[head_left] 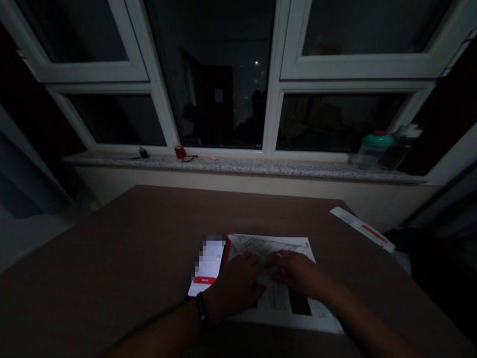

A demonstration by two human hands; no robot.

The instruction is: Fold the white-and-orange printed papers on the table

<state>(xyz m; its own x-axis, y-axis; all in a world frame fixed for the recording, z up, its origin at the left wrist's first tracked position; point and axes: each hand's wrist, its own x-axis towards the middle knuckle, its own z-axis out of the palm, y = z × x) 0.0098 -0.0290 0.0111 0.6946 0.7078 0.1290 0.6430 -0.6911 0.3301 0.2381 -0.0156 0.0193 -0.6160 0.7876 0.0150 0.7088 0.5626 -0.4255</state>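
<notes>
Resting on a printed paper sheet [278, 303], the left hand [234, 286] and right hand [298, 273] lie palm-down, fingers directed inward, fingertips just apart near the sheet's middle. Whether either hand pinches the paper cannot be determined in the low light. The sheet lies beneath and between both hands. A red-edged folder [228, 248] shows at its left edge, with a smartphone [205, 266] just beside it, near the left hand. Both sit on a brown table [93, 268]. A paper strip [361, 228] lies at the table's far right corner. Beyond stands a speckled stone windowsill [242, 166] bearing a teal-lidded bottle [372, 149].
</notes>
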